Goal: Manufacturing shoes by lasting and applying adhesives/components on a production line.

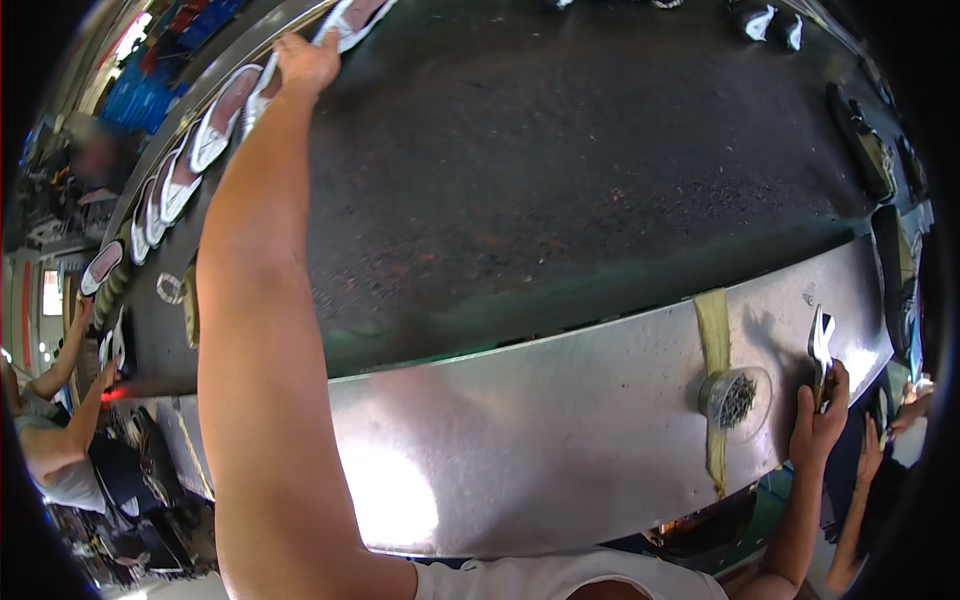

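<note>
My left arm stretches across to the far left edge of the dark belt. There my left hand (308,64) closes at the end of a white shoe (262,98), part of it hidden under the hand and forearm. The thumb lies close against another white shoe (356,20) with a pinkish insole. Near the right end of the metal ledge, my right hand (822,418) is wrapped round the handles of metal pliers (820,345), silver jaws pointing up and away. Left of it stands a clear round cup (737,397) of small dark nails.
More white shoes (222,115) line the belt's left edge. Dark shoes (862,140) lie along the right side. A yellowish strip (714,340) crosses the metal ledge (530,440) beneath the cup. Small debris is scattered on the belt (560,170). Other people (60,435) work at left and right.
</note>
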A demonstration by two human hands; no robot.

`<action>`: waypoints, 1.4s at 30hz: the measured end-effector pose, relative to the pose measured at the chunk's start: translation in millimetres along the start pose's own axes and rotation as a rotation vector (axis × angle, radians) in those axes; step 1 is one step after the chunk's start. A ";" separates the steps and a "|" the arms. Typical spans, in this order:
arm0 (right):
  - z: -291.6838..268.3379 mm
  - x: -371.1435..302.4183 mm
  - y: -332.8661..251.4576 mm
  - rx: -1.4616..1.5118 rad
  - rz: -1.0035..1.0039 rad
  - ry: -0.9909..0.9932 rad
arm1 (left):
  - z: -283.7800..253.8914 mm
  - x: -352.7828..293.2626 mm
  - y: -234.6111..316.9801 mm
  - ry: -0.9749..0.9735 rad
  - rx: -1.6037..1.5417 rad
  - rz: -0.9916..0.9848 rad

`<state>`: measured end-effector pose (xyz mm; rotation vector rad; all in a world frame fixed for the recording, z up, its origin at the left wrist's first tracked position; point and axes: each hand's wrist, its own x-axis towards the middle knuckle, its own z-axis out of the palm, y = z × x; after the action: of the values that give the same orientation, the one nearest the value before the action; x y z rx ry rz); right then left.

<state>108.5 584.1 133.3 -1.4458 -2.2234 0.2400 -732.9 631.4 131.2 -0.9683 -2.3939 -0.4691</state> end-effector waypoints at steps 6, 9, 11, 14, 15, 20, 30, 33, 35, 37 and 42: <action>-5.0 -3.4 -4.8 -0.039 0.001 -0.029 | -0.4 7.3 30.3 -0.311 -0.046 -0.233; -3.3 -0.7 -13.3 -0.035 -0.023 -0.019 | -17.7 -15.6 47.7 -0.405 -0.300 -0.403; -1.7 0.5 -23.9 -0.017 -0.008 0.011 | -56.5 -31.2 50.6 -0.581 -0.683 -0.530; 2.0 5.4 -41.0 0.059 -0.017 0.013 | -111.2 -67.1 17.1 -0.733 -0.968 -0.579; 0.6 5.5 -44.0 0.053 -0.024 0.012 | -134.5 -84.5 7.7 -0.744 -1.063 -0.567; -4.5 -1.7 -40.7 0.002 -0.101 0.047 | -292.8 -281.8 -1.3 -0.492 -1.491 -0.459; 0.5 -4.8 -28.4 0.021 -0.212 0.078 | -480.3 -649.3 0.4 -0.895 -1.387 -0.405; 2.3 -23.1 -18.9 0.075 -0.263 0.253 | -481.6 -714.2 25.7 -1.030 -0.982 -0.136; 5.5 -61.9 -16.9 0.301 -0.172 0.336 | -482.7 -740.3 38.6 -1.305 -0.772 -0.195; 9.1 -124.3 -28.9 0.437 -0.206 0.265 | -496.9 -728.8 51.4 -1.367 -0.578 0.028; -14.3 -279.9 -49.3 1.120 0.282 -0.508 | -471.3 -733.4 109.2 -1.164 -0.293 0.379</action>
<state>167.9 310.3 83.3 -1.0493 -1.6112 1.7628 -49.3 80.2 105.1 -2.2388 -2.9858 -0.0820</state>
